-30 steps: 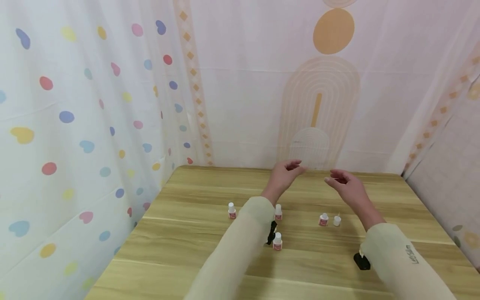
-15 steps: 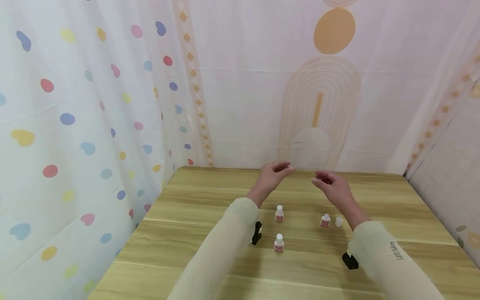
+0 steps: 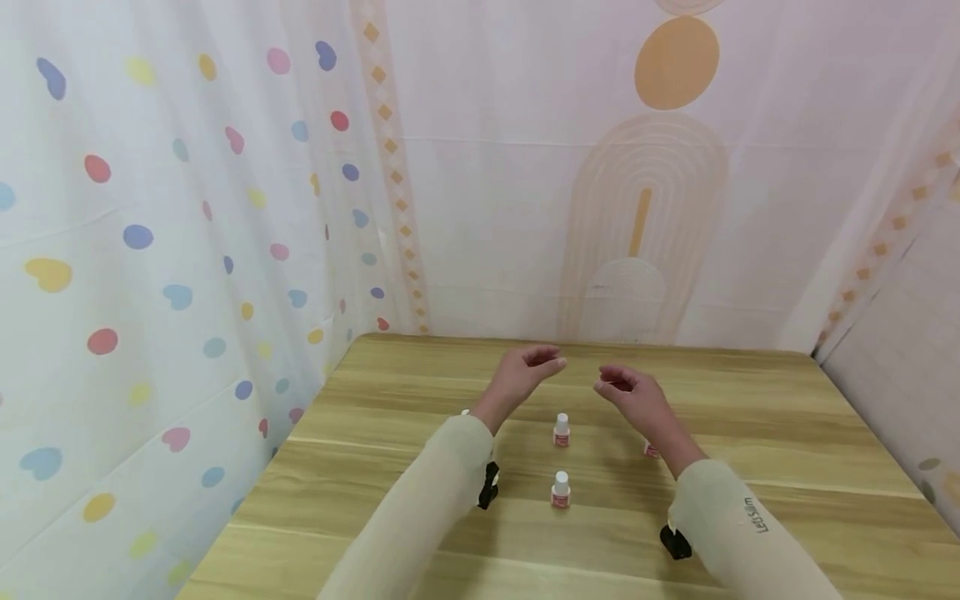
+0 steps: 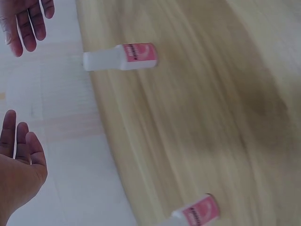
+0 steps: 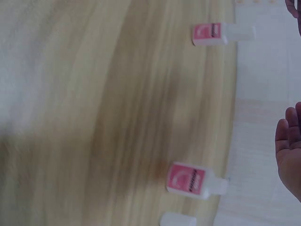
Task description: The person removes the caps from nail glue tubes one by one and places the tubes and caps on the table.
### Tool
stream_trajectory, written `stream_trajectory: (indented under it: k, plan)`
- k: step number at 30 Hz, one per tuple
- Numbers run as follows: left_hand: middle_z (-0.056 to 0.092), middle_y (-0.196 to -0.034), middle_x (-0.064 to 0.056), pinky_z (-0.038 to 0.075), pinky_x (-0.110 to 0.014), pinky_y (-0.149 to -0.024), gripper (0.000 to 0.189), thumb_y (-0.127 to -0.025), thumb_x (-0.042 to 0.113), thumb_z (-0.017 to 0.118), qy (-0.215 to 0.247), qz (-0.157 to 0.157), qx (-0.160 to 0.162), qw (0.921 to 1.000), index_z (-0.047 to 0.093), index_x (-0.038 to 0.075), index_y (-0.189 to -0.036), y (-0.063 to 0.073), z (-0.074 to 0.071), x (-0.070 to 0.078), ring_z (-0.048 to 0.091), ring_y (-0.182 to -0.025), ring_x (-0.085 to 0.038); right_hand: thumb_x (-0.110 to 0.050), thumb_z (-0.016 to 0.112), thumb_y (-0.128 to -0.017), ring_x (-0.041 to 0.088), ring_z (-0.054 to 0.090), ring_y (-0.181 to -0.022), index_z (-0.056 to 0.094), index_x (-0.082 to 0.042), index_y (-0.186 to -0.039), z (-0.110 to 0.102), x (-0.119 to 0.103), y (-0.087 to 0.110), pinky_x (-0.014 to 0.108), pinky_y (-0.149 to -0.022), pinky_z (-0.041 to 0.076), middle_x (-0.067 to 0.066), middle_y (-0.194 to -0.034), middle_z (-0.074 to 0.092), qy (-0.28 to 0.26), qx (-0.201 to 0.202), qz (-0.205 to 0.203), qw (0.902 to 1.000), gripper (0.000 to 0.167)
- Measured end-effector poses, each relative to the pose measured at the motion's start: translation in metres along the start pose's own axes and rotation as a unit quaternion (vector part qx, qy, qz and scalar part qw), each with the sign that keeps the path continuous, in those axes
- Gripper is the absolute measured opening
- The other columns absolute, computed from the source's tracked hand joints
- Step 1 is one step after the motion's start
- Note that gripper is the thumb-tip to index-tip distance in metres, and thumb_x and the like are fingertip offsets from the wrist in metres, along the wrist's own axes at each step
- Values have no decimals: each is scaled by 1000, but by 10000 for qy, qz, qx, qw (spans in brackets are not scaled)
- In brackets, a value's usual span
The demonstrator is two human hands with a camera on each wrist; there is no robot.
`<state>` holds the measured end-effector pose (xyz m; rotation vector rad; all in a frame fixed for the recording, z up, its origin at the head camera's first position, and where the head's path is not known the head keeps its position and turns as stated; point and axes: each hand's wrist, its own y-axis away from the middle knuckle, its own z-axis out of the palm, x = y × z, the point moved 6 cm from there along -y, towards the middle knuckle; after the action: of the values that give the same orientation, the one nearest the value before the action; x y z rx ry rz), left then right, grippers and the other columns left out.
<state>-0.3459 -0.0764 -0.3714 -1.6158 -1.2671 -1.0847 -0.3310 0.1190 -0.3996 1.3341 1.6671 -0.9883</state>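
Both hands hover over the wooden table, palms facing each other, fingers relaxed, nothing held. The left hand (image 3: 517, 375) is left of and beyond a small white bottle with pink label and white cap (image 3: 562, 432). To that bottle's right is the right hand (image 3: 633, 396). A second capped bottle (image 3: 561, 492) stands nearer the person. By the right forearm, a third bottle (image 3: 651, 451) is mostly covered; the right wrist view shows this bottle (image 5: 188, 180) with a bare narrow neck and a loose white cap (image 5: 178, 219) beside it.
Only a white tip (image 3: 465, 412) shows past the left wrist, the rest hidden by the arm. The table (image 3: 420, 367) ends at a patterned curtain (image 3: 495, 208) behind; a dotted curtain (image 3: 180, 296) hangs on the left. Dark wrist mounts (image 3: 487, 486) hang below both sleeves.
Both hands have shifted left and come lower in the head view, still apart. The right forearm now covers the loose cap and part of the right bottle; the left arm covers most of the left bottle.
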Motion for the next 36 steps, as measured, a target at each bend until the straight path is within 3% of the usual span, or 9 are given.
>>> stream_trajectory:
  k: [6,12,20,30,36]
  plan:
    - [67,-121,1,46,-40,-99,39,-95,32,69,7,-188,-107,9998,65,15,-130,9,4,-13,59,-115,-19,-24,62,-100,33,54,-120,52,1,-139,14,10,2,46,-99,46,22,-135,55,-52,-196,115,9997,47]
    - [66,-120,2,46,-40,-99,41,-95,34,69,-40,-283,-202,9994,64,17,-131,15,12,-25,59,-115,-18,-22,66,-97,34,55,-119,54,2,-137,26,23,4,48,-97,47,21,-131,58,252,-279,157,9992,48]
    - [66,-118,0,48,-38,-96,39,-94,28,70,-40,-354,-34,9994,65,12,-130,22,18,-44,60,-111,-19,-11,68,-94,34,59,-114,60,4,-130,40,37,10,48,-96,47,19,-123,63,400,-222,111,9989,40]
    - [66,-119,-5,49,-37,-94,41,-94,26,70,-80,-257,9,9996,64,7,-130,30,21,-60,60,-109,-19,-9,73,-90,31,61,-107,64,5,-122,54,49,16,44,-92,50,17,-116,66,36,-161,140,9998,37]
    - [68,-114,0,49,-36,-92,39,-93,25,72,-204,-277,-44,9994,66,7,-128,32,23,-69,60,-107,-18,-9,75,-89,26,62,-104,68,1,-116,59,52,21,43,-92,49,11,-111,68,-244,-194,216,9993,29]
